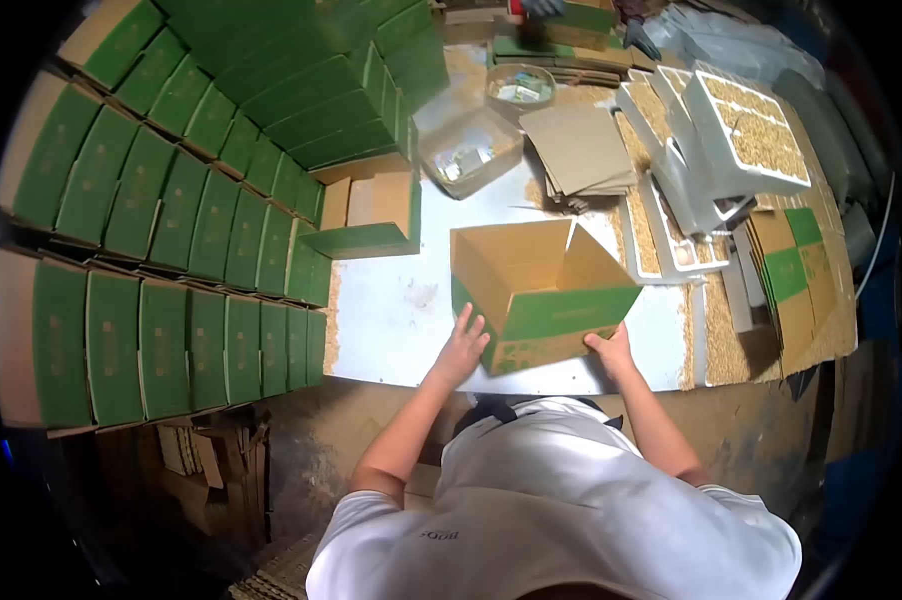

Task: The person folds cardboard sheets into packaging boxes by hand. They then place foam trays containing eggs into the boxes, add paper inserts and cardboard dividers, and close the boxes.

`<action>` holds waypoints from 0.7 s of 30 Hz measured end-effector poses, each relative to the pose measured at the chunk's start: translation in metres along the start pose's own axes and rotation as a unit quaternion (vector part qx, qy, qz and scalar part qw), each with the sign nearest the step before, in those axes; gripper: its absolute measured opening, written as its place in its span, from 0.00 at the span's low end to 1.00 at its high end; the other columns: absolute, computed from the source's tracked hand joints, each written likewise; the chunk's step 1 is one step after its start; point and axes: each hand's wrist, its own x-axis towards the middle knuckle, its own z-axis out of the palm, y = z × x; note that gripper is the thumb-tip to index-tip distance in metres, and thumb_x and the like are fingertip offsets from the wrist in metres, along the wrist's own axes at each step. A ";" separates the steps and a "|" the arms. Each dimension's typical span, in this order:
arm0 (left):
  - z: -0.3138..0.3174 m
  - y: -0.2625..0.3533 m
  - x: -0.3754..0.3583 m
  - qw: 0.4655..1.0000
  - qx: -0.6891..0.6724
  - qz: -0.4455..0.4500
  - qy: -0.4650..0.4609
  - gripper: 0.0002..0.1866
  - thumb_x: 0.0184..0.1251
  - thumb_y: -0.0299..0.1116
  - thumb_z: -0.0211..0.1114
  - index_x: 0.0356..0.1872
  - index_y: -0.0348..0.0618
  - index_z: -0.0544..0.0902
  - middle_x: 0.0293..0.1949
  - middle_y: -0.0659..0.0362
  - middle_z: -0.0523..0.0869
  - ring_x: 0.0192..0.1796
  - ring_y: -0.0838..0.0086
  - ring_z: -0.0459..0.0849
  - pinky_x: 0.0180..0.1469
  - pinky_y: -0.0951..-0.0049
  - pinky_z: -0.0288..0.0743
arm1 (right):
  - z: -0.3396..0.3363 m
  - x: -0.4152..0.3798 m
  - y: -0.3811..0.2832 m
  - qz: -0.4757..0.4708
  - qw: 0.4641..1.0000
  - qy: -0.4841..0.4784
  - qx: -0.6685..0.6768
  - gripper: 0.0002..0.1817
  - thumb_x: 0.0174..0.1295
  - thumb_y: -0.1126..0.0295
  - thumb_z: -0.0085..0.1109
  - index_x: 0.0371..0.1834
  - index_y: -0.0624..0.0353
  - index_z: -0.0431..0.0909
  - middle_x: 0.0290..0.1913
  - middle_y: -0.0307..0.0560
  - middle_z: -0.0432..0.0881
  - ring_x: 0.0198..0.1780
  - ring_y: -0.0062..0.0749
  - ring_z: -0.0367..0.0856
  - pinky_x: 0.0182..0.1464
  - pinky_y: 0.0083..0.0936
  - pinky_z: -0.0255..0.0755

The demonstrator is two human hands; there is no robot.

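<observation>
A green and brown cardboard box, open at the top, is tilted above the front of the white tabletop. My left hand lies against its left side, fingers on the lower left corner. My right hand grips the lower right edge, thumb on the front face. The box is held between both hands. Its brown inner walls show; its underside is hidden. Behind it lies a stack of flat brown cardboard sheets.
Stacked green boxes wall the left side, with an open box beside them. Further back stand a clear plastic bin and a round basket. White foam trays and folded cartons are on the right. Another person's gloved hand is at the back.
</observation>
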 end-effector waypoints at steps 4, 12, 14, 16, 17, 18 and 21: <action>0.007 0.023 -0.046 0.927 -0.074 -0.333 -0.158 0.42 0.57 0.31 0.76 0.72 0.37 0.64 0.63 0.39 0.77 0.64 0.40 0.75 0.66 0.56 0.73 | 0.029 -0.043 0.029 -0.064 0.979 0.067 -0.184 0.35 0.51 0.71 0.80 0.59 0.60 0.67 0.53 0.49 0.82 0.56 0.35 0.80 0.62 0.32 0.73; -0.074 0.010 -0.021 0.677 -0.555 -0.474 -0.090 0.48 0.71 0.66 0.57 0.80 0.41 0.55 0.71 0.51 0.73 0.72 0.61 0.73 0.68 0.60 0.70 | -0.003 -0.049 -0.011 0.096 0.983 -0.092 -0.128 0.29 0.53 0.91 0.39 0.58 0.58 0.68 0.41 0.42 0.78 0.41 0.25 0.75 0.46 0.26 0.73; -0.084 -0.002 -0.015 0.577 -0.578 -0.559 -0.142 0.39 0.77 0.57 0.53 0.78 0.40 0.59 0.68 0.53 0.76 0.69 0.65 0.75 0.66 0.66 0.71 | -0.014 -0.041 -0.003 0.083 0.978 -0.126 -0.142 0.28 0.54 0.92 0.39 0.58 0.60 0.70 0.50 0.46 0.82 0.53 0.28 0.80 0.57 0.26 0.73; -0.100 0.022 0.041 0.649 -0.418 -0.608 -0.186 0.30 0.77 0.44 0.54 0.74 0.37 0.66 0.65 0.52 0.79 0.65 0.68 0.78 0.64 0.67 0.73 | -0.018 -0.030 -0.011 0.095 0.962 -0.198 -0.160 0.25 0.56 0.90 0.42 0.57 0.61 0.72 0.57 0.50 0.83 0.60 0.30 0.80 0.64 0.27 0.71; -0.101 0.033 0.067 0.713 -0.319 -0.577 -0.240 0.27 0.76 0.38 0.55 0.71 0.35 0.70 0.64 0.51 0.81 0.63 0.67 0.79 0.63 0.67 0.74 | -0.018 -0.026 -0.012 0.111 0.941 -0.230 -0.221 0.23 0.57 0.89 0.44 0.56 0.62 0.73 0.60 0.52 0.83 0.64 0.31 0.80 0.66 0.27 0.70; -0.095 0.028 0.064 0.753 -0.267 -0.563 -0.213 0.24 0.69 0.26 0.55 0.66 0.32 0.75 0.61 0.50 0.83 0.62 0.66 0.81 0.64 0.68 0.73 | -0.017 -0.019 -0.009 0.091 0.936 -0.225 -0.255 0.19 0.60 0.85 0.50 0.55 0.63 0.74 0.56 0.51 0.84 0.61 0.32 0.81 0.63 0.28 0.73; -0.073 0.022 0.053 0.781 -0.290 -0.535 -0.141 0.32 0.62 0.20 0.50 0.71 0.33 0.68 0.65 0.47 0.79 0.67 0.61 0.76 0.69 0.69 0.68 | -0.031 0.013 -0.032 0.075 0.996 0.005 -0.041 0.21 0.66 0.76 0.56 0.62 0.61 0.71 0.61 0.53 0.81 0.61 0.40 0.81 0.62 0.34 0.76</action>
